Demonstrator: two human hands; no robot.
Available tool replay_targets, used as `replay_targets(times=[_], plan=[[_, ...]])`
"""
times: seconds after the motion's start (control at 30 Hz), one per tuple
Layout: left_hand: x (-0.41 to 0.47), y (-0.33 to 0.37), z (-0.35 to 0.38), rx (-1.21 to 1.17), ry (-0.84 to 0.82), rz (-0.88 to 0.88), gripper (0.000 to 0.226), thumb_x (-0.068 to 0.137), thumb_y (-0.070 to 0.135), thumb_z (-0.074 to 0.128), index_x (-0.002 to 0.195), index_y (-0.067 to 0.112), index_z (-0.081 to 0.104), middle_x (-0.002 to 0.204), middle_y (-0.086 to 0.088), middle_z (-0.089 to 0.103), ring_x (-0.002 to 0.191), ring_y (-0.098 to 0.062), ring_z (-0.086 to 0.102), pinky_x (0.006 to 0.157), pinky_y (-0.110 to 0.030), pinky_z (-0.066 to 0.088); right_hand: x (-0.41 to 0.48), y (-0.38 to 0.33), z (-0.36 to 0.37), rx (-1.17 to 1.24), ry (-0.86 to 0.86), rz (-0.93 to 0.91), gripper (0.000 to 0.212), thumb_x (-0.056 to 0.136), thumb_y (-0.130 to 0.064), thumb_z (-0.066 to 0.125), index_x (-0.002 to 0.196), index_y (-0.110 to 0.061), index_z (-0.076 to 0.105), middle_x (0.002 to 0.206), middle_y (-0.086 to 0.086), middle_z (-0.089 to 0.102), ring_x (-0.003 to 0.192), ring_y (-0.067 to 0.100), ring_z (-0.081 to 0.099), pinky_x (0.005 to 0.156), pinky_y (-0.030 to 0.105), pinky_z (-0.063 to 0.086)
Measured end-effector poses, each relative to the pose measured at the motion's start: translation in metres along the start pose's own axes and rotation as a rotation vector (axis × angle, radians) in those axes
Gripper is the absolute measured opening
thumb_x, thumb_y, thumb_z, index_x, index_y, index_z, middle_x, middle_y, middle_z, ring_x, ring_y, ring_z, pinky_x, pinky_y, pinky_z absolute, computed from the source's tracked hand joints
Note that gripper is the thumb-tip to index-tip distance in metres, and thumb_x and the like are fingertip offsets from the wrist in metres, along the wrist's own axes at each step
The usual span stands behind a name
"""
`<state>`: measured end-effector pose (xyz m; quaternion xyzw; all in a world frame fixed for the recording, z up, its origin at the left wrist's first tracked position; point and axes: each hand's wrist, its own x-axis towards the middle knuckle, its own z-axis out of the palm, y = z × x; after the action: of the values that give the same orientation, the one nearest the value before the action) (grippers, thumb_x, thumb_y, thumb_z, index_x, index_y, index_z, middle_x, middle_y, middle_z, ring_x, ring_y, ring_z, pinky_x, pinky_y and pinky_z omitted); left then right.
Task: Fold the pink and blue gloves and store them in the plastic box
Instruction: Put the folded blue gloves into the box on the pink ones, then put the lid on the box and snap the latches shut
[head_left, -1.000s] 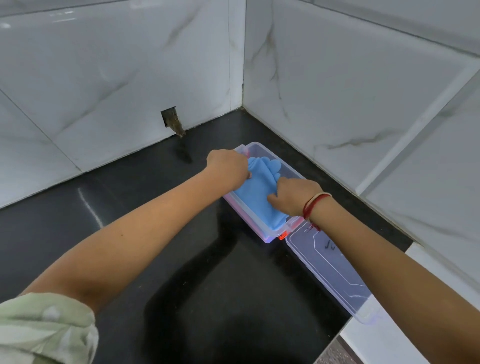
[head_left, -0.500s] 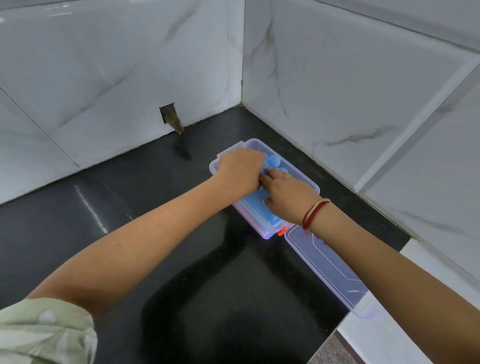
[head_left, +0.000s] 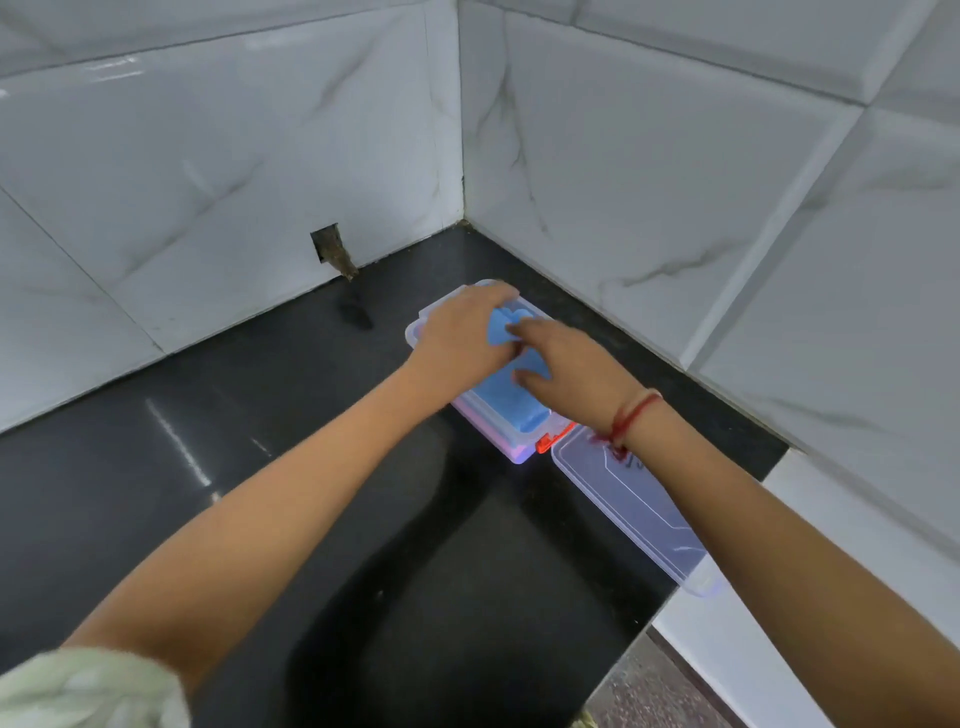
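A clear plastic box (head_left: 519, 453) with an orange latch (head_left: 551, 439) sits on the black counter near the wall corner. A blue glove (head_left: 511, 400) lies inside it, its finger end curled up at the far side. My left hand (head_left: 460, 343) rests on the box's far left part, holding the glove's raised finger end. My right hand (head_left: 563, 366) presses flat on the glove, fingers pointing left. A pink tint shows along the box's bottom edge; whether it is the pink glove cannot be told.
The box's clear lid (head_left: 636, 506) lies flat on the counter right of the box, reaching the counter's edge. White marble-look tiled walls close the corner behind. A small hole (head_left: 332, 249) breaks the left wall. A white ledge (head_left: 737, 649) borders the counter at right.
Both hands have shifted toward the box's far end. The glove's finger end, flat a second ago, is folded up between the hands.
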<state>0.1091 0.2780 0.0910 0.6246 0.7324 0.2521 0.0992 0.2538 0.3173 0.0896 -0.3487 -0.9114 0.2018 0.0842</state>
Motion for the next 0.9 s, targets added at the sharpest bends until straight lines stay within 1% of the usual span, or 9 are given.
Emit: replay_targets(times=[0.07, 0.17, 0.27, 0.4, 0.47, 0.57, 0.67, 0.77, 0.9], plan=[[-0.047, 0.026, 0.002, -0.24, 0.222, 0.163, 0.034, 0.081, 0.021, 0.07, 0.113, 0.01, 0.062, 0.11, -0.004, 0.063, 0.098, -0.013, 0.055, 0.086, -0.015, 0.033, -0.041, 0.005, -0.004, 0.114, 0.285, -0.053, 0.038, 0.087, -0.019, 0.06, 0.123, -0.009, 0.056, 0.125, 0.01, 0.059, 0.114, 0.024, 0.056, 0.097, 0.032, 0.042], [-0.103, 0.05, 0.033, -0.286, 0.039, 0.391, 0.031, 0.085, 0.02, 0.067, 0.113, 0.011, 0.062, 0.111, -0.004, 0.063, 0.102, -0.01, 0.054, 0.092, -0.022, 0.042, -0.099, 0.02, 0.009, 0.041, 0.421, -0.026, 0.036, 0.084, -0.02, 0.058, 0.118, -0.009, 0.059, 0.121, 0.01, 0.061, 0.112, 0.024, 0.057, 0.098, 0.03, 0.042], [-0.127, 0.053, 0.08, -0.115, -0.215, 0.508, 0.048, 0.087, 0.032, 0.062, 0.13, 0.013, 0.05, 0.13, -0.004, 0.054, 0.12, -0.015, 0.048, 0.104, -0.031, 0.038, -0.144, 0.048, 0.036, -0.212, 0.353, 0.092, 0.047, 0.086, -0.029, 0.058, 0.128, -0.011, 0.051, 0.132, 0.015, 0.055, 0.121, 0.031, 0.053, 0.102, 0.045, 0.043], [-0.141, 0.05, 0.124, 0.079, -0.357, 0.557, 0.068, 0.089, 0.044, 0.056, 0.144, 0.012, 0.032, 0.149, -0.008, 0.036, 0.137, -0.022, 0.032, 0.114, -0.038, 0.024, -0.191, 0.069, 0.06, -0.281, 0.195, 0.139, 0.044, 0.09, -0.027, 0.053, 0.132, -0.018, 0.044, 0.135, 0.013, 0.052, 0.124, 0.032, 0.051, 0.1, 0.047, 0.045], [-0.144, 0.051, 0.131, 0.117, -0.33, 0.598, 0.059, 0.09, 0.042, 0.053, 0.14, 0.014, 0.04, 0.145, -0.007, 0.042, 0.134, -0.024, 0.037, 0.112, -0.042, 0.028, -0.21, 0.067, 0.067, -0.302, 0.159, 0.124, 0.042, 0.09, -0.02, 0.04, 0.132, -0.016, 0.046, 0.132, 0.011, 0.055, 0.122, 0.03, 0.052, 0.103, 0.045, 0.044], [-0.149, 0.054, 0.127, 0.125, -0.24, 0.629, 0.035, 0.092, 0.032, 0.054, 0.123, 0.017, 0.056, 0.125, -0.003, 0.057, 0.118, -0.022, 0.051, 0.1, -0.039, 0.036, -0.229, 0.058, 0.075, -0.252, 0.167, 0.093, 0.06, 0.076, -0.007, 0.025, 0.131, -0.013, 0.049, 0.129, 0.007, 0.059, 0.116, 0.023, 0.055, 0.104, 0.034, 0.04], [-0.155, 0.056, 0.117, 0.146, -0.186, 0.678, 0.018, 0.093, 0.018, 0.053, 0.107, 0.015, 0.062, 0.106, -0.004, 0.063, 0.101, -0.023, 0.058, 0.084, -0.033, 0.035, -0.238, 0.052, 0.079, -0.321, 0.193, 0.084, 0.064, 0.064, 0.001, 0.04, 0.124, -0.015, 0.055, 0.121, 0.004, 0.064, 0.106, 0.024, 0.062, 0.094, 0.035, 0.049], [-0.164, 0.055, 0.102, 0.163, -0.24, 0.743, 0.015, 0.092, 0.015, 0.05, 0.1, 0.012, 0.062, 0.098, -0.005, 0.063, 0.092, -0.024, 0.058, 0.077, -0.033, 0.027, -0.244, 0.043, 0.08, -0.399, 0.173, 0.06, 0.056, 0.059, -0.004, 0.063, 0.112, -0.022, 0.06, 0.11, -0.001, 0.068, 0.092, 0.021, 0.067, 0.072, 0.033, 0.057], [-0.182, 0.049, 0.074, 0.163, -0.304, 0.874, 0.012, 0.086, 0.018, 0.054, 0.093, 0.012, 0.061, 0.09, -0.005, 0.063, 0.083, -0.023, 0.057, 0.077, -0.038, 0.034, -0.252, 0.024, 0.071, -0.477, 0.178, -0.044, 0.028, 0.071, -0.018, 0.059, 0.097, -0.023, 0.066, 0.092, -0.003, 0.07, 0.071, 0.02, 0.065, 0.054, 0.03, 0.054]])
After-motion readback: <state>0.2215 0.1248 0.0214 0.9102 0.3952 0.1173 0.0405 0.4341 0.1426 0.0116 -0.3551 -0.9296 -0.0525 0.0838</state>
